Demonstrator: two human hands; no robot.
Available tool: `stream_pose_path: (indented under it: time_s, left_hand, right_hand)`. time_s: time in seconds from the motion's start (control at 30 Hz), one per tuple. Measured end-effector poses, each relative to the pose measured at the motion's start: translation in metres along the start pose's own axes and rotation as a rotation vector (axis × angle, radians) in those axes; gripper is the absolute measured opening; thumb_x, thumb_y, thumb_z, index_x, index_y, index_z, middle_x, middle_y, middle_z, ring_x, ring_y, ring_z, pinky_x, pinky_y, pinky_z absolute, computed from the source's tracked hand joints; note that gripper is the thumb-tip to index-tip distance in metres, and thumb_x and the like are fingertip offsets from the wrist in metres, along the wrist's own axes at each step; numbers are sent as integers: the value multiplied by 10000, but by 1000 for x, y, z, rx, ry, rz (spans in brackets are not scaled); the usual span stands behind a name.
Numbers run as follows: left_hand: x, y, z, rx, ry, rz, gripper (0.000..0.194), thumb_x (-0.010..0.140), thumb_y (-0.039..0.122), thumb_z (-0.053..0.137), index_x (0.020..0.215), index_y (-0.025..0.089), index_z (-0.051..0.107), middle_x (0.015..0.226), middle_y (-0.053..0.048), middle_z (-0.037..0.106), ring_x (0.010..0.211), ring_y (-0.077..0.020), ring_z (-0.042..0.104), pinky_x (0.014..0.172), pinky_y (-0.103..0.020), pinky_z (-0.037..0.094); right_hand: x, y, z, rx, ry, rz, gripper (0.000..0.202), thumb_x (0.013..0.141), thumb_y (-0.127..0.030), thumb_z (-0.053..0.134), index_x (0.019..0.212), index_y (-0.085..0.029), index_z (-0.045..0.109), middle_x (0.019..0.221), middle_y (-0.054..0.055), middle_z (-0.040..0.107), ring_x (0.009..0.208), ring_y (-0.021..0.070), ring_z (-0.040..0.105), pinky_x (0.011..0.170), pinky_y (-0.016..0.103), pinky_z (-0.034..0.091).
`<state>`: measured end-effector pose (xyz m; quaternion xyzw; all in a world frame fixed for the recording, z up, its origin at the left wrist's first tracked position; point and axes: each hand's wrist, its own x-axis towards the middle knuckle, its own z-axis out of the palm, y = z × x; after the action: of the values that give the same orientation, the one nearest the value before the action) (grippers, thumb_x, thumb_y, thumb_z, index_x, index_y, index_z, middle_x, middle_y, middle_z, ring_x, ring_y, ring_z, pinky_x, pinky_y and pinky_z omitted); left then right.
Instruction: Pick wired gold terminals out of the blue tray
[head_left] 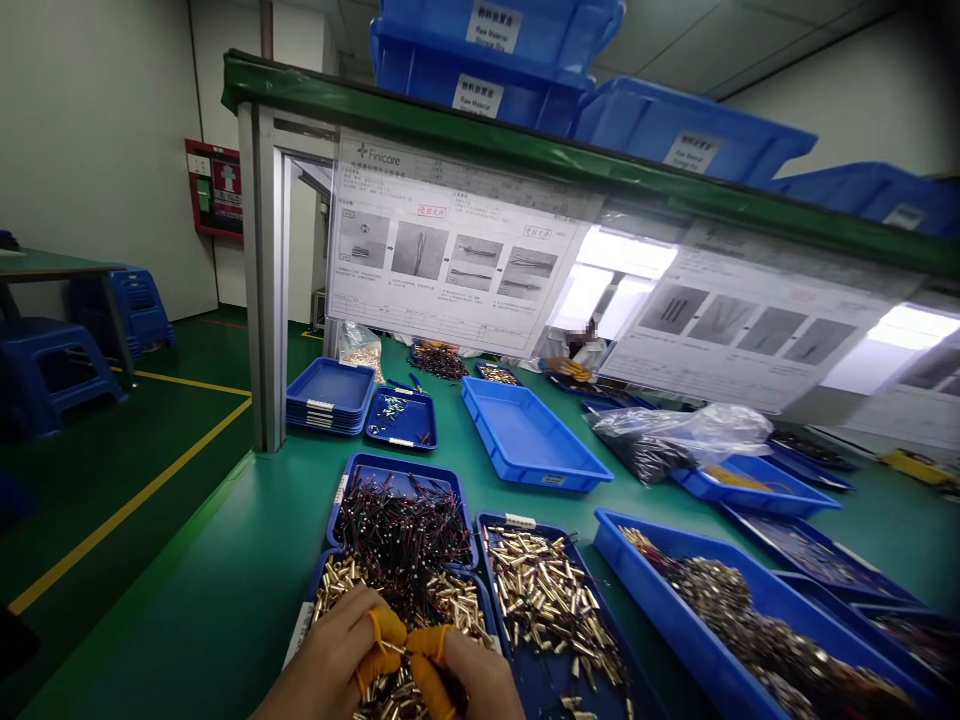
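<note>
A slim metal piece (395, 648) is pinched between the orange-covered fingertips of my left hand (337, 645) and right hand (480, 672), both clamped on it, above a blue tray (486, 604) of brass-coloured tubes. Just behind sits 1 tray of dark wires (397, 520); to the right, 1 more tube tray (517, 690), then a long blue bin (652, 605).

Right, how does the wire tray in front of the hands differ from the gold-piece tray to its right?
Contents: the wire tray holds a tangle of thin dark wires; the gold-piece tray holds mostly short gold pieces.
Fill: the wire tray looks heaped across; the gold-piece tray shows bare bottom nearer the person.
Label: on the wire tray's left rim, but the gold-piece tray's far rim.
Both are blue, on the green table.
</note>
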<state>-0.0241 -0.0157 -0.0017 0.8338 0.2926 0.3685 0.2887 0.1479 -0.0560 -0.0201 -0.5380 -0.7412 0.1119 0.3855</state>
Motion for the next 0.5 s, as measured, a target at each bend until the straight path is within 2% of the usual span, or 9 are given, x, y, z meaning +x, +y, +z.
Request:
stream_pose_path:
  time_s: [0.07,0.13,0.23,0.4,0.5]
  left_hand:
    - [0,-1,0,6,-23,79,277,798,0,365,848,194,556,867,-71,600,804,-202,549,678,-253,442]
    - [1,-1,1,18,-50,143,267,821,7,357,848,188,553,851,-79,601,777,-198,547,652,-246,433]
    - [1,1,2,30,-69,174,242,862,53,354,767,178,539,779,-83,604,713,-191,544,601,-237,422]
    - [2,3,2,66,-15,135,229,865,86,368,740,172,539,745,-80,611,703,-196,553,610,-248,431]
    - [4,4,0,45,15,22,185,841,78,418,783,187,556,795,-65,619,772,-202,560,666,-252,441]
  right_hand:
    - [-7,12,9,19,5,83,121,728,-171,503,803,-193,596,519,-10,627,409,126,550,382,172,375]
    - [-15,24,17,6,30,161,181,697,-167,563,872,-212,558,495,-32,619,392,127,535,373,170,365]
    - [-22,37,24,-26,27,177,224,684,-242,642,884,-233,540,471,-38,623,385,145,532,382,189,374]
    - [-16,32,17,131,-101,190,199,713,-267,617,889,-231,533,599,-14,681,466,140,603,437,175,437]
    - [-8,24,8,208,-38,134,159,741,-317,606,861,-229,549,620,-13,655,477,125,588,444,162,446]
